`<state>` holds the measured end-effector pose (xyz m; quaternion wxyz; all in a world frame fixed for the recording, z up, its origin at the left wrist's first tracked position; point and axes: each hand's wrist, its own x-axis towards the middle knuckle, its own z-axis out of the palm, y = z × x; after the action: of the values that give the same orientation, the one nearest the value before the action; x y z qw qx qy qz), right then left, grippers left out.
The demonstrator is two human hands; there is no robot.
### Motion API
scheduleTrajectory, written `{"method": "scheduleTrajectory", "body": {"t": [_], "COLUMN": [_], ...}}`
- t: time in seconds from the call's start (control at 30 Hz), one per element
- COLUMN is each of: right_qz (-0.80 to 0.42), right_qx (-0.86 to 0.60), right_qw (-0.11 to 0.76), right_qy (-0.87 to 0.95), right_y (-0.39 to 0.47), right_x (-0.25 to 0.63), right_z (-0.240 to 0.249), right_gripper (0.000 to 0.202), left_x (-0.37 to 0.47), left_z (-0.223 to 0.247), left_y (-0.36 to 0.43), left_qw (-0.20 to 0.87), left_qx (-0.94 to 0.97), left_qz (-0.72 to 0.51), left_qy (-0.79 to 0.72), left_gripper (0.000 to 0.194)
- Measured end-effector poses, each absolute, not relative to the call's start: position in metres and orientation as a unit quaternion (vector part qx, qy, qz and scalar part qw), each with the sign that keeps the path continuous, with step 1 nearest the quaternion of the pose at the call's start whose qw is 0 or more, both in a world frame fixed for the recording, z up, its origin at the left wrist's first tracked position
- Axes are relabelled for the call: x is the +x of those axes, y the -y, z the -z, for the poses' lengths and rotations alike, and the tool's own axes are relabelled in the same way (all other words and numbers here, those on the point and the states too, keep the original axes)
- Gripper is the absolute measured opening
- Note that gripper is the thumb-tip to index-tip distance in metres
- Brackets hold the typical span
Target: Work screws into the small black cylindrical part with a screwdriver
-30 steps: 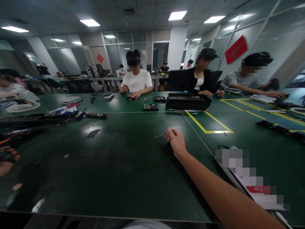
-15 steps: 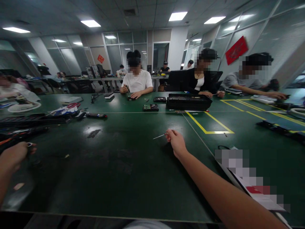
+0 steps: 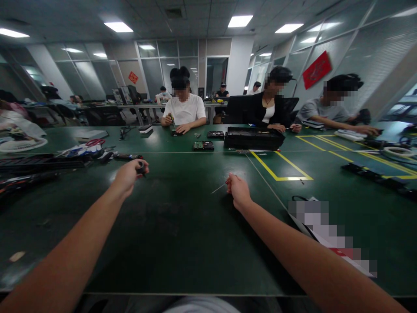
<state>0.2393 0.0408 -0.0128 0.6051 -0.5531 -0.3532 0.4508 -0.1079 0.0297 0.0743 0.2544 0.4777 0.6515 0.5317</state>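
Note:
Over the left half of the green table (image 3: 182,261), my left hand (image 3: 128,177) is closed on a small black round thing (image 3: 140,168); its exact kind is not clear. My right hand (image 3: 239,190) is closed around one end of a thin metal rod (image 3: 218,187). The rod's bare tip points left and slightly down, above the tabletop. Its other end is hidden inside my fingers, so I cannot tell what tool it is. The two hands are well apart.
Beyond my hands lie a green circuit board (image 3: 203,145) and a long black case (image 3: 254,138). Dark parts and tools (image 3: 42,163) crowd the left side. A blurred-out sheet (image 3: 312,217) lies at right. Several people (image 3: 184,108) sit across the table.
My left hand has come in from the left edge, moving right and farther across the table with the black thing. My right hand has stayed nearly in place; its rod tilts slightly more.

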Motion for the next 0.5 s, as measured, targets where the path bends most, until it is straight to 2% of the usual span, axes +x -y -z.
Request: {"method": "scheduleTrajectory", "body": {"t": [0.03, 0.1, 0.17, 0.3, 0.37, 0.5], "right_qz": [-0.450, -0.444, -0.436, -0.440, -0.451, -0.460], "right_qx": [-0.555, -0.557, -0.555, -0.543, -0.536, -0.525], "right_qw": [0.606, 0.614, 0.624, 0.627, 0.621, 0.616], "right_qy": [0.350, 0.341, 0.335, 0.344, 0.352, 0.365], "right_y": [-0.041, -0.041, -0.040, -0.037, -0.035, -0.030], "right_x": [0.240, 0.240, 0.242, 0.244, 0.245, 0.242], "right_z": [0.013, 0.013, 0.013, 0.012, 0.011, 0.006], "right_gripper": [0.029, 0.029, 0.029, 0.020, 0.016, 0.014], "left_x": [-0.090, -0.054, -0.020, 0.028, 0.037, 0.036], "left_z": [-0.070, -0.061, -0.049, -0.024, -0.013, -0.002], "left_y": [-0.031, -0.030, -0.023, -0.002, 0.007, 0.014], "left_qw": [0.301, 0.320, 0.284, 0.235, 0.197, 0.183], "left_qx": [0.497, 0.547, 0.605, 0.678, 0.714, 0.765], "left_qz": [-0.540, -0.542, -0.528, -0.423, -0.390, -0.332], "left_qy": [-0.609, -0.551, -0.523, -0.553, -0.548, -0.520], "left_gripper": [0.024, 0.020, 0.017, 0.018, 0.022, 0.015]}}
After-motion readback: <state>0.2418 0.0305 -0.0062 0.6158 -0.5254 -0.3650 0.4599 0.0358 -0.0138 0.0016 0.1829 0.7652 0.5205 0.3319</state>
